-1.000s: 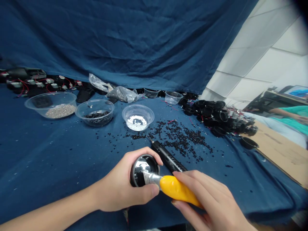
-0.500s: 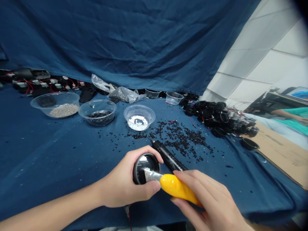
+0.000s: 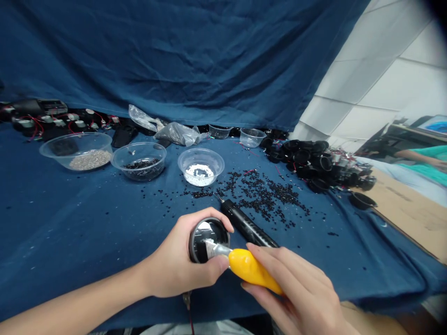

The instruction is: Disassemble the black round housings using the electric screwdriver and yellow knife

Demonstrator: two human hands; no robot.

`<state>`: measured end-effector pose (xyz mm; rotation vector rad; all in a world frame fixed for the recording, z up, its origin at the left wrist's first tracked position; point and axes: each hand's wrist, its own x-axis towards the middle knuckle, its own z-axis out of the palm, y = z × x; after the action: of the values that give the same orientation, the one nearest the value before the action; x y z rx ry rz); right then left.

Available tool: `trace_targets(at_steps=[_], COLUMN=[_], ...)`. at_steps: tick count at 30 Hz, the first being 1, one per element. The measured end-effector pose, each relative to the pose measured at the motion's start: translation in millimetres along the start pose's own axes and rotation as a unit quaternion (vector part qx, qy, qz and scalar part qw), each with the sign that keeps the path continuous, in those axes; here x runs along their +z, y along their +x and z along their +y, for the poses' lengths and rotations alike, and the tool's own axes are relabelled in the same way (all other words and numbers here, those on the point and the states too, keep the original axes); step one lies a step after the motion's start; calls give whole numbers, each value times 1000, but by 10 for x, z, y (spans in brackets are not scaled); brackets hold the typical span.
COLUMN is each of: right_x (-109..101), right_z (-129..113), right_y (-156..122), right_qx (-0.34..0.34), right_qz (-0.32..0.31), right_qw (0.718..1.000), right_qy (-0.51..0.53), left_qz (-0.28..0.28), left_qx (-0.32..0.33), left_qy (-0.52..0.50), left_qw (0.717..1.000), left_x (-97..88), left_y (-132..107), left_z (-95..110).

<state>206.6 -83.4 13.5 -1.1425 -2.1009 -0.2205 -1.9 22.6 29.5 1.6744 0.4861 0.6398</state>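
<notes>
My left hand [image 3: 181, 260] is wrapped round a round black cup-shaped part [image 3: 201, 237], its glossy open face turned up towards me. In my right hand [image 3: 296, 284] is a small brush [image 3: 253, 270] with a yellow handle and a silver ferrule. Its pale tip touches or hovers just over the cup's inside; which one I cannot tell. My left thumb lies beside the ferrule. Behind my right fingers, a black electric screwdriver [image 3: 246, 224] rests on the blue cloth, bit pointing away. A red-and-black wire [image 3: 190, 316] hangs below my left hand.
Clear bowls hold silvery bits [image 3: 90, 159], black screws [image 3: 141, 168] and small white pieces [image 3: 199, 174]. Tiny black parts [image 3: 268, 195] are strewn over the cloth. Black cups [image 3: 309, 160] are heaped at right, near a cardboard sheet [image 3: 412, 214]. A person's arm [image 3: 424, 158] shows far right.
Both hands, with the cup and brush, appear slightly further left and up. The brush tip has shifted little within the cup. The whole view has also shifted slightly.
</notes>
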Motion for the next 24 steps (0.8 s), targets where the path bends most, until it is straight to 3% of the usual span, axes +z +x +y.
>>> trace_targets(at_steps=[7,13,24], right_x=[-31,-124,-139], right_z=[3,-3,-1], right_y=[15,37,13], right_qx=[19,16,31], right_qz=[-1,-33,-38], right_qw=[1000,999,998], right_qy=[-1,2,-45], left_qz=[8,-25,14], left_qx=[-6,-17,-53], left_qy=[-25,-51,-62], left_qw=[1000,998,997], left_x=[33,48,103], left_y=[7,0,-31], left_z=[46,59,125])
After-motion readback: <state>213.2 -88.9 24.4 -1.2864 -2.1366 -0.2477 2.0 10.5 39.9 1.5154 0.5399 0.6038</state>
